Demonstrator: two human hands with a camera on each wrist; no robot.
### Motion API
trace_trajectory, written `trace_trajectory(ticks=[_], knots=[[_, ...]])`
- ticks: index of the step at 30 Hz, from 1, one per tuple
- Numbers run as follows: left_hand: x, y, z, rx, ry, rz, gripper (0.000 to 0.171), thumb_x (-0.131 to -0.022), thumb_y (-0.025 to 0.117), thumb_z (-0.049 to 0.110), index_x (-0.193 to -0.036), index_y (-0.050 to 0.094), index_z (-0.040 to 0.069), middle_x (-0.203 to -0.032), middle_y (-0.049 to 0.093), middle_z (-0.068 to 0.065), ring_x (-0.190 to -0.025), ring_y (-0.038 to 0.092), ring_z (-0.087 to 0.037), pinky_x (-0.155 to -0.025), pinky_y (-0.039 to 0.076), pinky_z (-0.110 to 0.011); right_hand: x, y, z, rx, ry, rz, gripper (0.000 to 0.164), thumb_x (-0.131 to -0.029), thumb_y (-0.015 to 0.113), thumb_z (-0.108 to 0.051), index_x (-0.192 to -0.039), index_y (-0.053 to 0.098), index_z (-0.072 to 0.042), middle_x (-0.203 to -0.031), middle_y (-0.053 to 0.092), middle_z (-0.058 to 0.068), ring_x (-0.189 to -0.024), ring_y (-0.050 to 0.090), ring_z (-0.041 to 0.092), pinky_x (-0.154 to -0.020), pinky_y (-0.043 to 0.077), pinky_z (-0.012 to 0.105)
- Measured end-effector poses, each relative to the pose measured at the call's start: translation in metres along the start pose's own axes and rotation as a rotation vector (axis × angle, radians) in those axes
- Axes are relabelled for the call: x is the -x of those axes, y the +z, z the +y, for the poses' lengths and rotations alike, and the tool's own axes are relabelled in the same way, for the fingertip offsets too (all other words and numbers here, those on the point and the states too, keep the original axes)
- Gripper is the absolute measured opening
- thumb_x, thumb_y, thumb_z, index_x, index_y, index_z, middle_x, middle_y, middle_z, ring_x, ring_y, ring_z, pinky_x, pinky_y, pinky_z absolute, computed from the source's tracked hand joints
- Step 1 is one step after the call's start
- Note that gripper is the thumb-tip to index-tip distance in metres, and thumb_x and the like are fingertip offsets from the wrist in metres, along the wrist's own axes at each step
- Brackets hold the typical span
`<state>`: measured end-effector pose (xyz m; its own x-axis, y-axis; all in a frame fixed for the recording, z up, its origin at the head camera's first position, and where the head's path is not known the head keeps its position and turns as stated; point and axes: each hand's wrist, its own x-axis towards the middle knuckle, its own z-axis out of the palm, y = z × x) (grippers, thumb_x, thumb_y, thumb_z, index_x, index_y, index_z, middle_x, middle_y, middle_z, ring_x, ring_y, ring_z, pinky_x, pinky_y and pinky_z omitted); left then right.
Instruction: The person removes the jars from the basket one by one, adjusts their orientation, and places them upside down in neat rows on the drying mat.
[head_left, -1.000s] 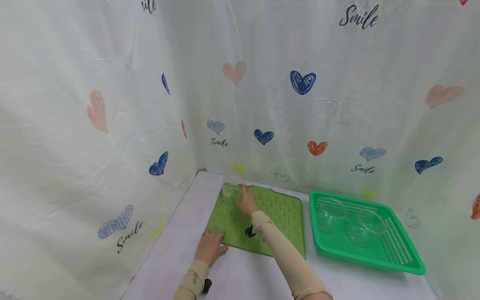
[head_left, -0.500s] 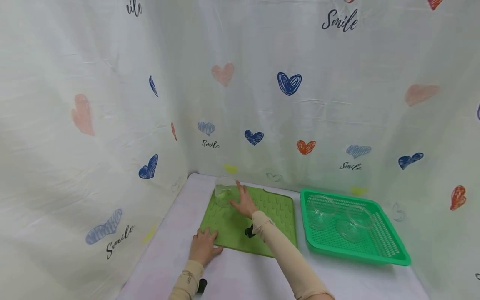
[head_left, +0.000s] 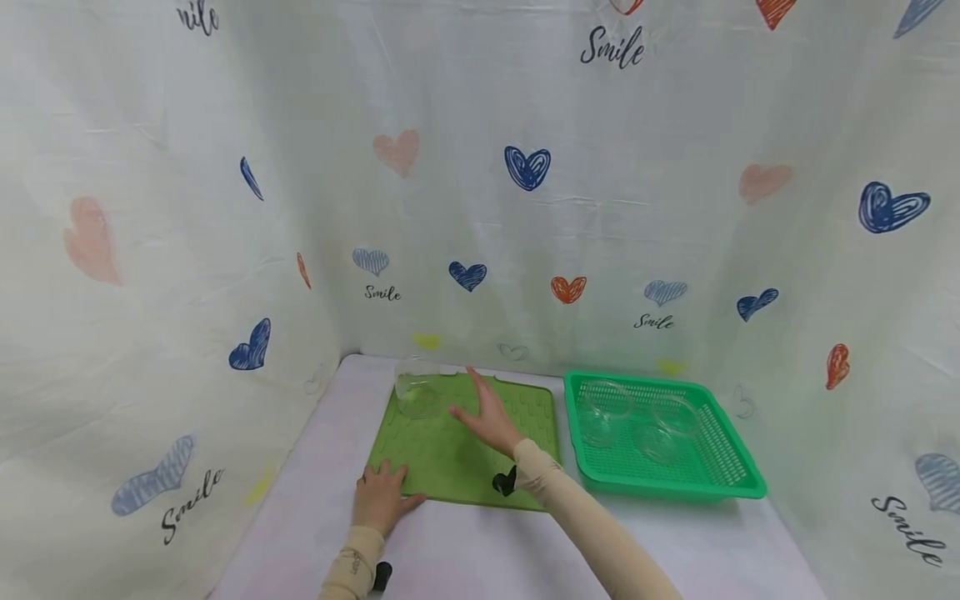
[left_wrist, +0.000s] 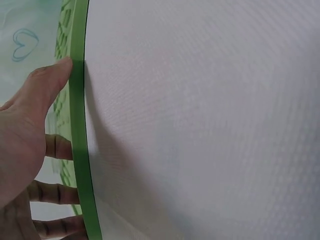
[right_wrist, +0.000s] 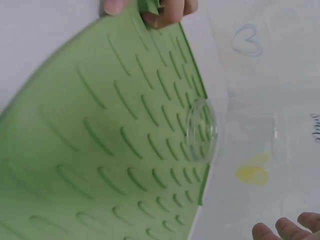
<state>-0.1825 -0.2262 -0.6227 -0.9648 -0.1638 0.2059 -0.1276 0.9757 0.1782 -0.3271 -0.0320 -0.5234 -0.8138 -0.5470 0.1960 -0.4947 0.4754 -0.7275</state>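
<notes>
A clear, tall-sided cup (head_left: 417, 396) stands on the far left part of a green ridged mat (head_left: 442, 467). In the right wrist view, the ring-shaped lower end of this cup (right_wrist: 202, 130) meets the mat. My right hand (head_left: 491, 418) is over the mat to the right of the cup, apart from it, thumb and fingers spread and holding nothing. At the near left corner of the mat rests my left hand (head_left: 381, 498). Its thumb (left_wrist: 50, 80) touches the front edge while the other fingers lie over the mat's surface.
To the right of the mat sits a green perforated basket (head_left: 667, 490) with two clear cups inside, a left one (head_left: 606, 417) and a right one (head_left: 666, 433). A white curtain (head_left: 480, 217) with hearts hangs close behind the table (head_left: 450, 550).
My right hand has come away from the cup toward the right, its fingers spreading. The cup stays on the mat, and my left hand stays at the corner. The head view has turned right.
</notes>
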Motion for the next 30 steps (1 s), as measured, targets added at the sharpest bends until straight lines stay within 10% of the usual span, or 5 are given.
trace_trajectory(ticks=[23,30], knots=[[0.007,-0.018,-0.003,0.11,-0.018,-0.1,0.071,-0.076,0.07,0.059,-0.121,0.062,0.005,-0.126,0.052,-0.032,-0.104,0.05,-0.055,-0.082,0.046,-0.065,0.145,-0.071,-0.011,-0.138,-0.042,0.287,0.083,-0.089,0.07,-0.037,-0.154,0.019,-0.03,-0.16,0.022,0.001,-0.143,0.031,0.026,-0.108,0.041,0.05],[0.004,-0.016,-0.005,0.143,-0.004,-0.08,0.063,-0.078,0.068,0.061,-0.109,0.065,0.006,-0.106,0.056,-0.025,-0.091,0.053,-0.049,-0.073,0.049,-0.061,0.183,-0.091,-0.015,-0.147,-0.061,0.386,0.086,-0.087,0.073,-0.025,-0.154,0.02,-0.025,-0.155,0.03,0.004,-0.139,0.037,0.027,-0.105,0.043,0.047]])
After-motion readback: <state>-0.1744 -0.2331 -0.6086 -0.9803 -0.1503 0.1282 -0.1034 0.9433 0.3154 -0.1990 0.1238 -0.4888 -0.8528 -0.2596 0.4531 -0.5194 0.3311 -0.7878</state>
